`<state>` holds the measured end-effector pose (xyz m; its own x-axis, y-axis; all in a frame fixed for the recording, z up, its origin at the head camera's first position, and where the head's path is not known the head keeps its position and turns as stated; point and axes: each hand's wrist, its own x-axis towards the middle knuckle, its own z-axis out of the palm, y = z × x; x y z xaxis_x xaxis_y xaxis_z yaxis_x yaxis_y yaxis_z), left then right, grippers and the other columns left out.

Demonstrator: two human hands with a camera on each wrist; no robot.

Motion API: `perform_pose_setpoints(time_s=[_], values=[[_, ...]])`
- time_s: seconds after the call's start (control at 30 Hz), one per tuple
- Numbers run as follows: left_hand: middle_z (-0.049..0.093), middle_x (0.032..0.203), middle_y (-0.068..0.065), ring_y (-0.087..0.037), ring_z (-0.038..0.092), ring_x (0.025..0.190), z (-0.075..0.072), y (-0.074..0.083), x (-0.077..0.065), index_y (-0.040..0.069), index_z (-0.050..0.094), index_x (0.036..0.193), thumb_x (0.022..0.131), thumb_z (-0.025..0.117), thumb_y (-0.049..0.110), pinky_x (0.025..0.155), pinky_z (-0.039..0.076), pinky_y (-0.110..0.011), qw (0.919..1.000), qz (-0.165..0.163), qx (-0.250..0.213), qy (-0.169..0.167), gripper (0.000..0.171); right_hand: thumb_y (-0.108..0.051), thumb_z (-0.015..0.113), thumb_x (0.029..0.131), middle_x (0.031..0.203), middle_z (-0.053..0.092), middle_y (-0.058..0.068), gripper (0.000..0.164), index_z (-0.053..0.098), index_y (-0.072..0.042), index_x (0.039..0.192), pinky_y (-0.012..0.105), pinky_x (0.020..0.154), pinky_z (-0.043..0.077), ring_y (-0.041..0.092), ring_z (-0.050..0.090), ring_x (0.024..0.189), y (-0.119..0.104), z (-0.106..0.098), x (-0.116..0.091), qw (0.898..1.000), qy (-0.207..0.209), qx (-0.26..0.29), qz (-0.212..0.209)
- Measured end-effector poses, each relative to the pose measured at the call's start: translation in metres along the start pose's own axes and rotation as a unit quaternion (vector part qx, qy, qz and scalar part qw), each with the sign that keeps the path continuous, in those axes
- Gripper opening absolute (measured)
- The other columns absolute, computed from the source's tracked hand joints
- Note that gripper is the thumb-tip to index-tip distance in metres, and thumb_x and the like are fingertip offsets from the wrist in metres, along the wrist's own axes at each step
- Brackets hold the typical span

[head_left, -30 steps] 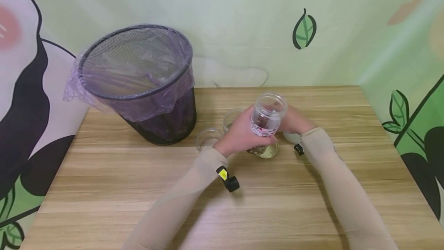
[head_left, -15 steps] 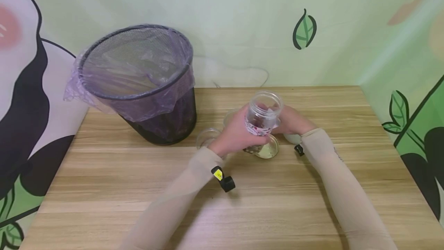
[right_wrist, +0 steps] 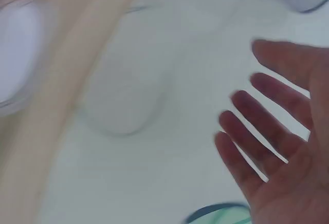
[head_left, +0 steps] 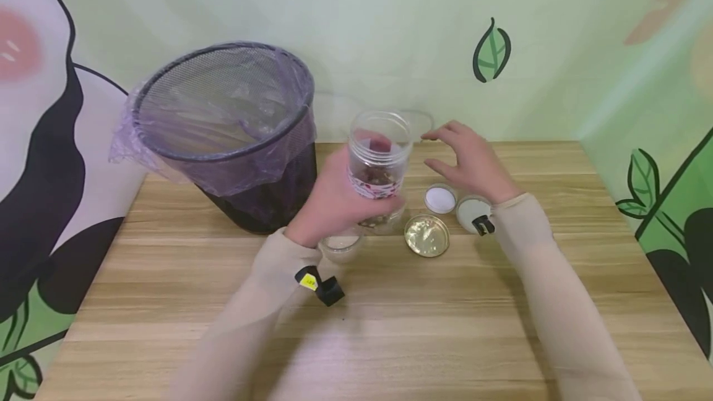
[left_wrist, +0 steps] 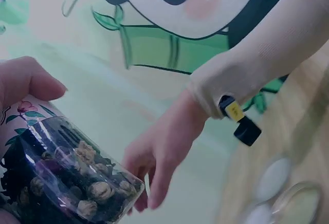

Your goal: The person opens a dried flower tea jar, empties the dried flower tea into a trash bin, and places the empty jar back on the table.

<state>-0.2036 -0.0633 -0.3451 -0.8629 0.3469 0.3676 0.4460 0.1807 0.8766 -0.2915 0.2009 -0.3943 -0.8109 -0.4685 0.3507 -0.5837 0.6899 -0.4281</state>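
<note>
My left hand grips a clear jar with a flowered band, lidless and held up over the table. In the left wrist view, dried buds and dark leaf-like bits show through the wall of the jar, and a thumb lies along the band. Something dark red shows inside near the neck. To the right, my right hand is raised with its fingers spread and nothing in them; the right wrist view shows the bare palm of this hand. Below it lie a gold lid and two whitish lids.
A black mesh bin with a purple plastic liner stands at the back left, close to the left hand. A clear container sits by the left wrist, partly covered. A printed cloth hangs behind the table.
The left hand has carried the jar to the left. The right hand has come away from the jar and risen, its fingers now spread, uncovering the whitish lids.
</note>
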Motion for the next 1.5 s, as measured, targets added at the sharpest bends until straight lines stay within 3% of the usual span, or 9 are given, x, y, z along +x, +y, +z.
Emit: perform_pose_setpoints(time_s=[0.17,0.3,0.6,0.83,1.0,1.2,1.33,1.4,1.5], values=[[0.068,0.119,-0.007,-0.016,0.065,0.108,-0.027,0.022,-0.005,0.006,0.055,0.128,0.068,0.093,0.008,0.098,0.054,-0.036,0.9972,0.038,0.025,0.059,0.071,-0.013,0.076,0.092,0.120,0.066,0.012,0.041,0.067,-0.007,0.132,0.048,0.099,0.052,0.030,0.060,0.116,-0.048,-0.013,0.025,0.991,0.102,0.021,-0.081],[0.063,0.120,-0.006,-0.016,0.062,0.112,-0.044,0.036,-0.008,0.006,0.048,0.128,0.065,0.094,0.007,0.099,0.052,-0.034,0.9905,0.070,0.025,0.115,0.078,-0.012,0.076,0.092,0.119,0.066,0.012,0.044,0.066,-0.008,0.135,0.044,0.098,0.051,0.028,0.059,0.115,-0.085,-0.011,0.043,0.979,0.138,0.050,-0.143],[0.054,0.123,0.000,-0.025,0.058,0.116,-0.080,0.057,-0.010,0.010,0.045,0.130,0.064,0.093,0.007,0.105,0.047,-0.036,0.9643,0.159,0.030,0.210,0.082,-0.022,0.076,0.095,0.137,0.058,0.016,0.053,0.059,-0.006,0.142,0.037,0.113,0.047,0.028,0.054,0.132,-0.139,0.009,0.073,0.960,0.112,0.057,-0.250],[0.059,0.123,-0.003,-0.023,0.056,0.115,-0.099,0.076,-0.013,0.008,0.045,0.134,0.060,0.092,0.002,0.100,0.048,-0.032,0.9501,0.099,-0.020,0.295,0.087,-0.024,0.070,0.097,0.145,0.056,0.017,0.047,0.062,-0.002,0.138,0.031,0.124,0.034,0.029,0.047,0.144,-0.167,0.022,0.096,0.951,0.079,0.049,-0.295],[0.058,0.125,-0.003,-0.021,0.054,0.119,-0.106,0.085,-0.011,0.004,0.043,0.137,0.058,0.092,0.002,0.106,0.044,-0.031,0.9354,0.109,-0.006,0.336,0.093,-0.029,0.069,0.097,0.132,0.066,0.014,0.039,0.067,-0.001,0.125,0.033,0.124,0.032,0.029,0.057,0.133,-0.178,0.038,0.106,0.943,0.056,0.028,-0.326],[0.058,0.122,0.000,-0.022,0.058,0.119,-0.125,0.087,-0.010,0.004,0.047,0.129,0.055,0.093,0.008,0.108,0.045,-0.030,0.9097,0.156,0.049,0.382,0.087,-0.036,0.066,0.101,0.090,0.064,0.003,0.028,0.069,-0.008,0.100,0.035,0.099,0.046,0.023,0.058,0.093,-0.181,0.052,0.111,0.937,0.085,0.008,-0.338],[0.064,0.120,0.005,-0.018,0.062,0.118,-0.140,0.082,-0.007,0.008,0.057,0.124,0.058,0.093,0.020,0.107,0.048,-0.028,0.8904,0.168,0.127,0.404,0.076,-0.036,0.069,0.099,0.084,0.059,0.002,0.029,0.066,-0.008,0.092,0.036,0.088,0.045,0.022,0.053,0.085,-0.178,0.052,0.112,0.935,0.089,0.019,-0.344],[0.068,0.119,0.007,-0.014,0.063,0.117,-0.146,0.075,-0.005,0.009,0.064,0.122,0.062,0.091,0.025,0.107,0.048,-0.027,0.8754,0.164,0.186,0.415,0.067,-0.038,0.071,0.098,0.083,0.058,0.002,0.031,0.066,-0.008,0.091,0.035,0.085,0.044,0.022,0.052,0.084,-0.177,0.051,0.111,0.935,0.084,0.025,-0.344],[0.073,0.117,0.003,-0.015,0.064,0.116,-0.156,0.062,-0.004,0.013,0.070,0.120,0.070,0.086,0.027,0.107,0.045,-0.030,0.8437,0.140,0.301,0.422,0.055,-0.039,0.073,0.095,0.084,0.059,0.002,0.032,0.067,-0.008,0.092,0.035,0.084,0.043,0.023,0.051,0.085,-0.175,0.050,0.110,0.937,0.073,0.030,-0.340]])
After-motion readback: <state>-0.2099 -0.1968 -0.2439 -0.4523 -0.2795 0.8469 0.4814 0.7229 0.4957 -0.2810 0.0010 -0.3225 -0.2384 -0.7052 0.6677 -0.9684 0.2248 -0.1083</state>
